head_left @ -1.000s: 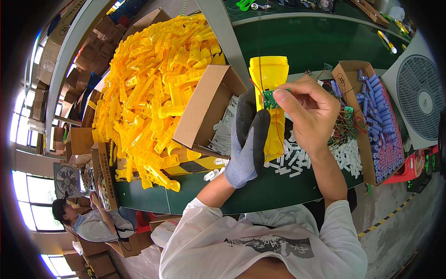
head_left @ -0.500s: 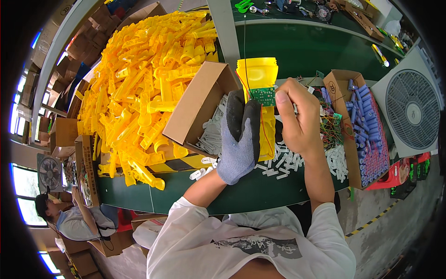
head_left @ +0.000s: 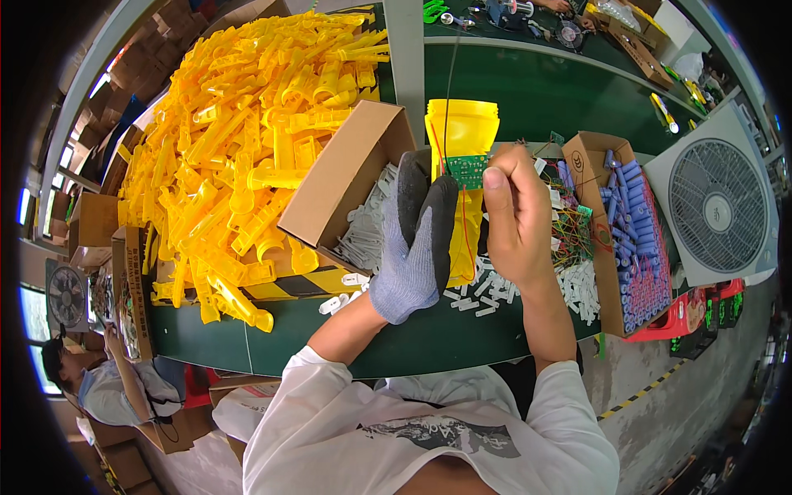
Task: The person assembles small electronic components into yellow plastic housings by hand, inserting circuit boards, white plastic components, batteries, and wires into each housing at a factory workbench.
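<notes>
My left hand (head_left: 409, 239), in a grey glove with black palm and fingers, grips a yellow plastic housing (head_left: 464, 124) and holds it upright over the table. A small green circuit board (head_left: 467, 172) lies across the housing's middle. A red wire (head_left: 465, 227) runs down the housing, and a thin dark wire (head_left: 449, 91) rises from the board. My bare right hand (head_left: 518, 216) is closed at the board's right edge, thumb and forefinger together; what they pinch is hidden.
Yellow plastic parts (head_left: 239, 140) are heaped at left. A cardboard box (head_left: 338, 177) of white pieces leans beside my left hand. At right are wired circuit boards (head_left: 569, 227), a box of blue cylindrical cells (head_left: 635, 239) and a fan (head_left: 716, 206). A person (head_left: 115, 375) sits at far left.
The view has shifted slightly, so the surroundings sit further left. Both hands keep their hold around the housing and board; my right fingers have curled a little at the board's edge.
</notes>
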Demonstrator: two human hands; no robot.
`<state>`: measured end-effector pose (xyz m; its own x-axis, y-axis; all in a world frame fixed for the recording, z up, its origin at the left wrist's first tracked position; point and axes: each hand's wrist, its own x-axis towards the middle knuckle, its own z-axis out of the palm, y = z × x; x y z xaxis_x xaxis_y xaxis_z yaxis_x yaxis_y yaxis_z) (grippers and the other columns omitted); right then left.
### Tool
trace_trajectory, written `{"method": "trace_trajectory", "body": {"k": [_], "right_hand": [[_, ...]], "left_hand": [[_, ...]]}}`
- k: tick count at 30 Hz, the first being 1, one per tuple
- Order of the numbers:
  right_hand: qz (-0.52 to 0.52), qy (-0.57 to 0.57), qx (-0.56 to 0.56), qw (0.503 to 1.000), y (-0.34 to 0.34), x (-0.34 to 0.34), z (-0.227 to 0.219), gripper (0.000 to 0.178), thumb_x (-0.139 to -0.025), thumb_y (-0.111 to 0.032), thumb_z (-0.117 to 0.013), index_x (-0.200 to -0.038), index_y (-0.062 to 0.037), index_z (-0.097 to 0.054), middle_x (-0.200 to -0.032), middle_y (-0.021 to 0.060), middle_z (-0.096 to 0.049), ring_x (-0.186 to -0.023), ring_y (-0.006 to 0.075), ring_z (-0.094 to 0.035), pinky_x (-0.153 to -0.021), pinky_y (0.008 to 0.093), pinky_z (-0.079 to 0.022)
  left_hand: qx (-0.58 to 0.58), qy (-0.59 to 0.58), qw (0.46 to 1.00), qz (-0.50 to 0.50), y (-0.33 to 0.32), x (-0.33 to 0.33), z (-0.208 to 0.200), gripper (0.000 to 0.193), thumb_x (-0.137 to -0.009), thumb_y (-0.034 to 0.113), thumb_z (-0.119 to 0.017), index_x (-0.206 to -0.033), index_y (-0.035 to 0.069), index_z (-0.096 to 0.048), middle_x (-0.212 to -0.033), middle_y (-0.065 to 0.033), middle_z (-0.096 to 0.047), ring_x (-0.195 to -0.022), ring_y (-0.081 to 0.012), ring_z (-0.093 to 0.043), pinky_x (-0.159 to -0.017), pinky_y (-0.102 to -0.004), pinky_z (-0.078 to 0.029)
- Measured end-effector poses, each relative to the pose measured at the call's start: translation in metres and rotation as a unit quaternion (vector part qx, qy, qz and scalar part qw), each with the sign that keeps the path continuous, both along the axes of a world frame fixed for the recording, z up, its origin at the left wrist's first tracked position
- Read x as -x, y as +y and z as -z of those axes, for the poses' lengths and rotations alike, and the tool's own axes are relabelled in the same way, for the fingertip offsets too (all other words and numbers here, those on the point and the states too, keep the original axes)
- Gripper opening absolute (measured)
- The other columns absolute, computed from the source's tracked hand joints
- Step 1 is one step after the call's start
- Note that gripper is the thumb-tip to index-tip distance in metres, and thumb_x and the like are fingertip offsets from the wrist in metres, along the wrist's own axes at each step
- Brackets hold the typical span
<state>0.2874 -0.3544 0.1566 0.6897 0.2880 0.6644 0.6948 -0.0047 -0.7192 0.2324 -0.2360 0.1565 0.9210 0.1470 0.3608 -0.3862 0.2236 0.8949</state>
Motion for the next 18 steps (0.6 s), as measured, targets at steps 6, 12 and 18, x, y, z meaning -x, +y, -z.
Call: {"method": "trace_trajectory", "body": {"k": [6, 12, 18], "right_hand": [[0.053, 0.015, 0.006, 0.998, -0.018, 0.010, 0.004, 0.022, -0.098, -0.015, -0.046, -0.082, -0.0001, -0.047, -0.068, 0.0070, -0.043, -0.060, 0.0161, -0.041, -0.055, 0.0304, -0.035], [0.108, 0.097, -0.019, 0.989, -0.043, 0.045, 0.025, 0.020, -0.097, -0.015, -0.046, -0.084, 0.0004, -0.045, -0.072, 0.0099, -0.042, -0.064, 0.0196, -0.043, -0.062, 0.0319, -0.038], [0.136, 0.237, -0.149, 0.950, -0.078, 0.107, 0.078, 0.022, -0.088, -0.016, -0.061, -0.101, -0.0034, -0.049, -0.092, 0.0093, -0.051, -0.081, 0.0176, -0.051, -0.071, 0.0284, -0.043]], "left_hand": [[-0.007, -0.012, 1.000, 0.017, -0.015, -0.012, 0.017, 0.026, -0.099, 0.015, -0.041, -0.121, 0.002, -0.042, -0.103, -0.0063, -0.053, -0.091, -0.0120, -0.055, -0.080, -0.0273, -0.045], [-0.121, 0.029, 0.986, -0.114, -0.034, 0.014, 0.055, 0.041, -0.100, 0.017, -0.042, -0.137, 0.000, -0.039, -0.128, -0.0094, -0.050, -0.114, -0.0172, -0.051, -0.101, -0.0333, -0.039], [0.085, 0.188, 0.974, 0.097, -0.068, 0.058, 0.081, 0.038, -0.102, 0.031, -0.037, -0.128, 0.005, -0.045, -0.127, -0.0109, -0.052, -0.114, -0.0212, -0.052, -0.099, -0.0366, -0.040]]}}
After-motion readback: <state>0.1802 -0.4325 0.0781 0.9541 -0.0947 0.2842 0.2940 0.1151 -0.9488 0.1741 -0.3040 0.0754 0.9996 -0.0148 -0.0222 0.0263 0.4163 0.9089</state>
